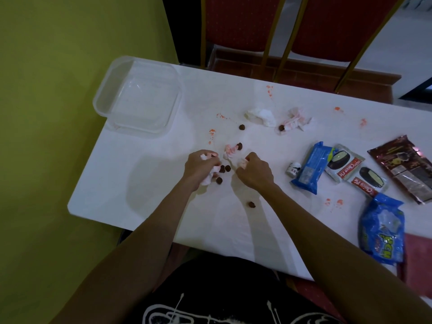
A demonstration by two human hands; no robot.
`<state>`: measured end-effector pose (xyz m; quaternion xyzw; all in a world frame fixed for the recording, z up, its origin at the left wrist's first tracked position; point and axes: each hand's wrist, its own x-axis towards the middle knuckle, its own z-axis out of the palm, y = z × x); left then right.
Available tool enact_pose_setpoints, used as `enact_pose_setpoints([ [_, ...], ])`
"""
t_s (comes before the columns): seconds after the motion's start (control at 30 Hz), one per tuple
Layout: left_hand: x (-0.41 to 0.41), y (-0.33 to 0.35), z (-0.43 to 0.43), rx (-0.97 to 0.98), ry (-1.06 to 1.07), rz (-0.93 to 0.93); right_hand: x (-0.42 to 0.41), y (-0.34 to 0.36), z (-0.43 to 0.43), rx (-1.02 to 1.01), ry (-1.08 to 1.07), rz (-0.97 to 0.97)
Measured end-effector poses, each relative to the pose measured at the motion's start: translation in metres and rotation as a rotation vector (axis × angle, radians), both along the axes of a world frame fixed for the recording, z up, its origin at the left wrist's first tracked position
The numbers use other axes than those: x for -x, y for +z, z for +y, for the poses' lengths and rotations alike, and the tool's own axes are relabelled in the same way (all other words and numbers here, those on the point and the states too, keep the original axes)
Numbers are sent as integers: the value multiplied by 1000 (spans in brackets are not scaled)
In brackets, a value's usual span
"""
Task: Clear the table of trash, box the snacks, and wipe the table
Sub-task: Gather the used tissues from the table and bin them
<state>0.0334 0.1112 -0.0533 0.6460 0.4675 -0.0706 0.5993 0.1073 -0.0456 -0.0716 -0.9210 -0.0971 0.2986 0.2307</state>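
Head view: the left hand (201, 166) grips a wad of tissue (207, 180) on the table (163, 206), fingers curled round it. The right hand (256, 171), near it, pinches a smaller tissue scrap (243, 163). Between the hands lie a third tissue (230, 150) and several brown balls (225, 169), just beside the left fingers. Farther off sit two more crumpled tissues (261, 116), and a clear plastic box (138, 97) stands at the far left corner. Snack packets (312, 167) lie right of the right hand, well apart from the box. The tissues are white, crumpled and stained pink; orange-red smears (269, 90) dot the tabletop.
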Motion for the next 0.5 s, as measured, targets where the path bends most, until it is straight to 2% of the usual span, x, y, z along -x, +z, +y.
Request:
enact_pose_setpoints([
  [0.2,-13,-5,-13,-385,-374,21,-5,3,-2,-23,-7,-8],
  [0.33,-15,-9,-13,-619,-505,87,-10,11,-4,-101,-83,0],
  [0.4,-17,-9,-12,-632,-503,103,-14,17,-5,-146,-121,-3],
  [0.5,-19,-9,-7,-515,-392,142,-18,30,-7,-216,-159,-16],
])
